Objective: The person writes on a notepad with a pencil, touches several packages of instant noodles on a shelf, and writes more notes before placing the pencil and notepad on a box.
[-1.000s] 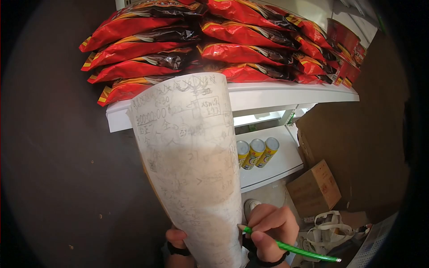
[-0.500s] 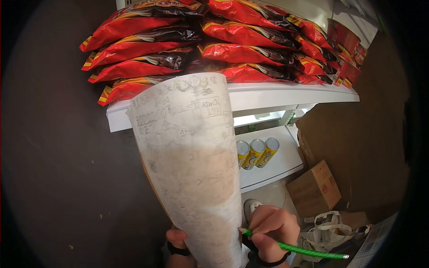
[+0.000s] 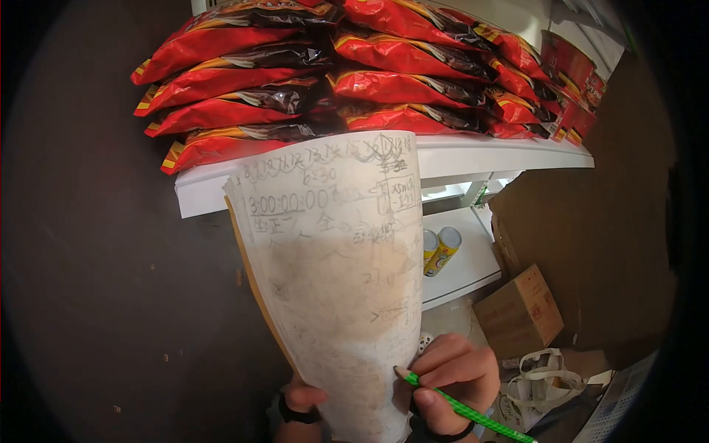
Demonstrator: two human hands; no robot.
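A curved pad of paper, covered in pencilled numbers and characters with a brownish patch in its middle, stands tilted in front of me. My left hand grips its lower left edge, thumb on the front; the other fingers are hidden behind the paper. At the lower right, my right hand pinches a green pencil between thumb and fingers. The pencil's tip is over the right part of the sheet; whether it touches the paper I cannot tell. Dark bands circle both wrists.
Several red packets are stacked on a white shelf beyond the paper. Yellow cans stand on a lower shelf. To the right are a cardboard box, a white bag and red tubs.
The paper has shifted right and turned more squarely to view, covering more of the cans. The pencil tip now lies over the sheet, higher than before. My left hand moved slightly right.
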